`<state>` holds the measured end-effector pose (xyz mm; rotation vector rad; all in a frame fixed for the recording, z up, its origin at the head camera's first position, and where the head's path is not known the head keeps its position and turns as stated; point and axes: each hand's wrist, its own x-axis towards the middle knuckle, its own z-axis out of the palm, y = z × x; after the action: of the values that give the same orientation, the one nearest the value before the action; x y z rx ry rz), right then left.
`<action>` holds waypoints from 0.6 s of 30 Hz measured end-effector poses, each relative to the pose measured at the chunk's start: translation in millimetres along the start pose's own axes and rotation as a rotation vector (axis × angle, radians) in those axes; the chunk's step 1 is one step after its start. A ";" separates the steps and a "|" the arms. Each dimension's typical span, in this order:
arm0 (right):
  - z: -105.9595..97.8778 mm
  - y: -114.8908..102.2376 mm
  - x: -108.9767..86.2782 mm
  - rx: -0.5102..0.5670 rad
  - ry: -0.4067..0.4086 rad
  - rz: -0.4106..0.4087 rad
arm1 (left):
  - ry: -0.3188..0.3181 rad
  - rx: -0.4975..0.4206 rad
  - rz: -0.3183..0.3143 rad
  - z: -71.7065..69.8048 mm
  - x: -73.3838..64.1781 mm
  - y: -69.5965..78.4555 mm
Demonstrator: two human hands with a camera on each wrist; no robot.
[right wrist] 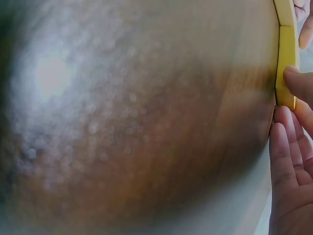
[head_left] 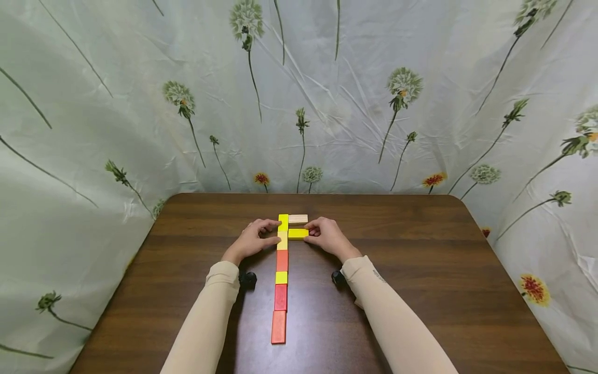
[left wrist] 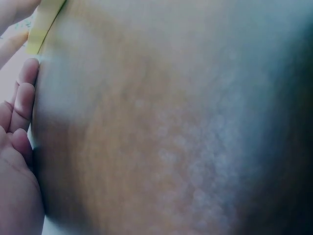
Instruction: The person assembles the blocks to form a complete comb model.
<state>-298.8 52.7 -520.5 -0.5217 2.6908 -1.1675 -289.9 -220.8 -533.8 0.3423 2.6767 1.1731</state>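
Observation:
A straight column of flat blocks lies end to end on the table. My left hand [head_left: 250,239] is on its left side, index fingertip at the top yellow block [head_left: 283,218] and thumb tip at the pale yellow block [head_left: 283,241] below. With thumb and index finger, my right hand [head_left: 330,239] pinches the right end of another yellow block [head_left: 297,234]. That block lies crosswise, its left end against the column. Above it, a ridged plain wooden block [head_left: 298,218] juts out parallel from the column's top. The right wrist view shows the pinched yellow block [right wrist: 287,46] at its edge.
Further down the column lie an orange-red block [head_left: 282,261], a small yellow block [head_left: 282,278], a red block [head_left: 281,297] and a lower orange-red block [head_left: 279,327]. The brown wooden table [head_left: 397,249] ends at a floral curtain [head_left: 345,130] behind.

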 end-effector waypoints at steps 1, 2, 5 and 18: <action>0.3 -0.2 0.1 -0.001 -0.001 0.000 | -0.001 -0.001 -0.002 0.0 0.0 0.0; 0.6 -0.3 0.1 -0.004 0.000 -0.003 | -0.001 -0.001 -0.004 0.1 -0.1 0.0; 1.2 -0.5 -0.1 -0.006 0.006 -0.013 | 0.000 0.002 -0.003 0.6 -0.1 -0.2; -1.9 1.7 -2.2 0.018 0.000 -0.021 | 0.005 0.010 -0.003 0.3 -2.5 1.7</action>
<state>-297.7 55.9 -520.5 -0.5484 2.6785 -1.1957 -287.2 -220.2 -532.5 0.3379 2.6872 1.1611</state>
